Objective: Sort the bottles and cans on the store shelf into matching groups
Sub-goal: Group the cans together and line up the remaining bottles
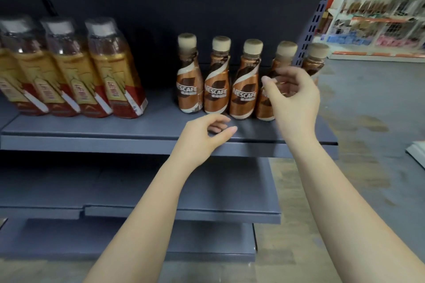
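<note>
The upright fourth coffee bottle (268,99) is reached by the right hand (292,96), fingers half-curled just before it, grip uncertain; the left hand (204,138) is held loose, empty.

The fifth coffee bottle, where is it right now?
Head view, far right of the shelf: the fifth coffee bottle ends the coffee row, behind the right hand.
</note>
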